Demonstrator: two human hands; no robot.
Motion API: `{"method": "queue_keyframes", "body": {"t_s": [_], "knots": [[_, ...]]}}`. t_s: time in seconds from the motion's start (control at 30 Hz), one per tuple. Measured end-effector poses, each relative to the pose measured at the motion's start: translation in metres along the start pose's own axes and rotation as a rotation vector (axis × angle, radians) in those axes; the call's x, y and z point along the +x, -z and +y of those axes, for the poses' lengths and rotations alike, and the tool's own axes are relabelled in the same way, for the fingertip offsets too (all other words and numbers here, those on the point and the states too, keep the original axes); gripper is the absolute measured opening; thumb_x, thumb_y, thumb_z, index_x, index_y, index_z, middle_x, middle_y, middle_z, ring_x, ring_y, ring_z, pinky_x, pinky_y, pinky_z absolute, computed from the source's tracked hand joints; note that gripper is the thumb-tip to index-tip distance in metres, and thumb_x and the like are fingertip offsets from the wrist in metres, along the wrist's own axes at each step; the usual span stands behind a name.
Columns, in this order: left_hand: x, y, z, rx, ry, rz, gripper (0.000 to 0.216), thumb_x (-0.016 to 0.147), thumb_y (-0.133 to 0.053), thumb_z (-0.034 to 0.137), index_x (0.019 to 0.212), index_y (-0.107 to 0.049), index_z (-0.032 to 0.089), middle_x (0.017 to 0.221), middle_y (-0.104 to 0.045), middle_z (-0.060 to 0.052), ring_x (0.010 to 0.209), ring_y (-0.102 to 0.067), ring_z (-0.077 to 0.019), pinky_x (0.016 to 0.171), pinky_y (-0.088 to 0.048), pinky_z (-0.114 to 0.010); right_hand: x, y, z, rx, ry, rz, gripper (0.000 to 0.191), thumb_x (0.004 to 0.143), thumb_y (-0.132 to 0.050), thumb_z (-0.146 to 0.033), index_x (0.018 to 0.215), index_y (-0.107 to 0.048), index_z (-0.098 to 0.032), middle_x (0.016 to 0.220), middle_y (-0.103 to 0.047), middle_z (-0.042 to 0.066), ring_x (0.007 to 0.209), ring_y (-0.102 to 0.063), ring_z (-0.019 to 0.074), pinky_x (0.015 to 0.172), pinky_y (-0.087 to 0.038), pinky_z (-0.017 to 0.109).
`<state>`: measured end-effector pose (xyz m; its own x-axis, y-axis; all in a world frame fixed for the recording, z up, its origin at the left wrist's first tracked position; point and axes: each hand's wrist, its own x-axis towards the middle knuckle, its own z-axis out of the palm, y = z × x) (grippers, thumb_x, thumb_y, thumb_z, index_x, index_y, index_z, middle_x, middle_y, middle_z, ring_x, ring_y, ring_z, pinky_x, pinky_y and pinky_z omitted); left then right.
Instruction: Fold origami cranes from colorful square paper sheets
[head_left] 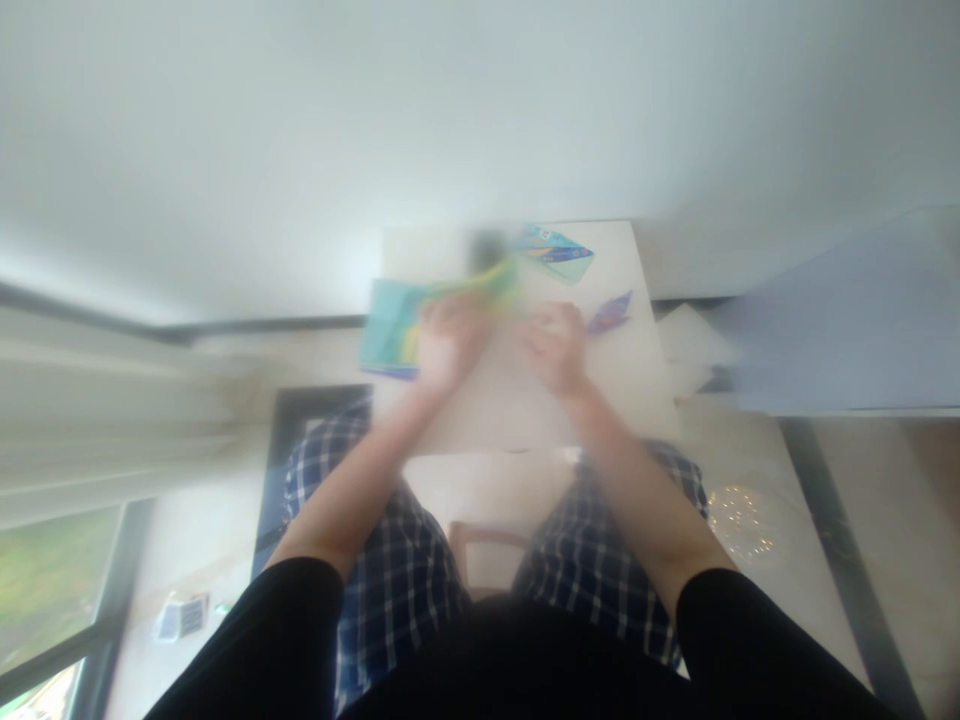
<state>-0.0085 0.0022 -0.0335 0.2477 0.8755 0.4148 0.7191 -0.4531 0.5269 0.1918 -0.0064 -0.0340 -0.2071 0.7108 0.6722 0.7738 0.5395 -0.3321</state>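
Head camera view: plaid-clad legs (397,560) flank the near edge of a small white table (480,425), where two bare hands work in a blur of motion. Above the table's middle, the left hand (452,335) bends its fingers over a teal-and-yellow sheet (391,325), apparently paper, which spreads to the table's left edge. The right hand (555,342) curls to the right of the table's middle; blur hides whether either grips anything. The sheet looks light and flimsy, likely to crease or slide, and best taken by its flat teal margin. Just beyond the right hand, toward the table's right edge, lies a purple piece (611,314); near the far edge are a folded blue piece (559,255) and a dark, unreadable shape (487,250).
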Motion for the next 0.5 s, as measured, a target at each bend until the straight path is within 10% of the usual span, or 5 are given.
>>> {"method": "queue_keyframes", "body": {"t_s": [0.37, 0.5], "knots": [[0.0029, -0.0041, 0.0055, 0.028, 0.209, 0.175, 0.054, 0.079, -0.069, 0.046, 0.125, -0.059, 0.02, 0.144, -0.047, -0.016, 0.136, -0.041, -0.0332, 0.112, -0.033, -0.048, 0.0005, 0.0045, -0.0042, -0.179, -0.046, 0.213, 0.02, 0.088, -0.053, -0.027, 0.074, -0.067, -0.023, 0.081, -0.056, 0.006, 0.083, -0.055, 0.0189, 0.08, -0.044, 0.038], [0.0015, -0.0052, 0.0013, -0.183, 0.345, 0.108, 0.045, 0.083, -0.067, 0.042, 0.123, -0.063, 0.022, 0.125, -0.066, -0.009, 0.116, -0.061, -0.0263, 0.1, -0.048, -0.039, 0.0004, 0.0032, -0.0072, -0.206, -0.057, 0.231, 0.02, 0.088, -0.054, -0.027, 0.072, -0.066, -0.023, 0.08, -0.056, 0.005, 0.082, -0.055, 0.0187, 0.08, -0.044, 0.039]]}}
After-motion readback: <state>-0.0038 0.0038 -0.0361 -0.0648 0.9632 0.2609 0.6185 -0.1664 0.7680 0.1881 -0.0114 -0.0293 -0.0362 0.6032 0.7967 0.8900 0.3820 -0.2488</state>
